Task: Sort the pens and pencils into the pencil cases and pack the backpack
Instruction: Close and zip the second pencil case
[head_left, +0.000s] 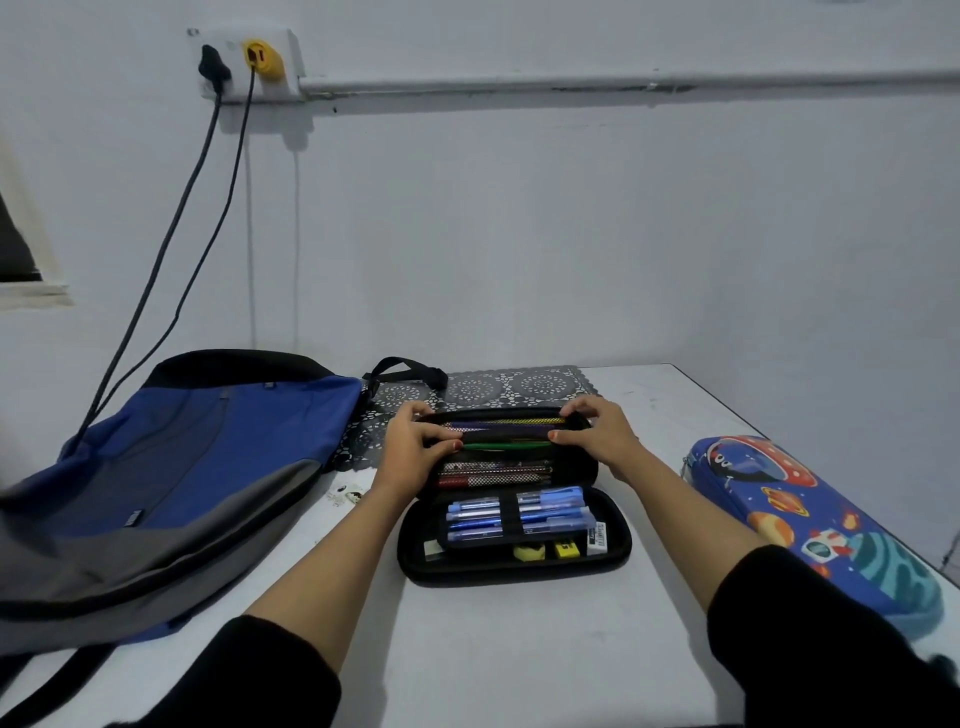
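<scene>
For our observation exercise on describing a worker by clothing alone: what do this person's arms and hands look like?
The left sleeve and the right sleeve are plain black fabric with no markings, and they end partway along the forearms, which are bare. The left hand and the right hand are bare too: no gloves, watch, bracelet or rings show.

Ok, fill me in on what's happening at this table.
A person grips the far half of an open black pencil case, left hand and right hand at its ends. Blue pens sit under bands in the near half, pencils behind mesh in the far half. A blue backpack lies left; a closed space-print case lies right.
</scene>
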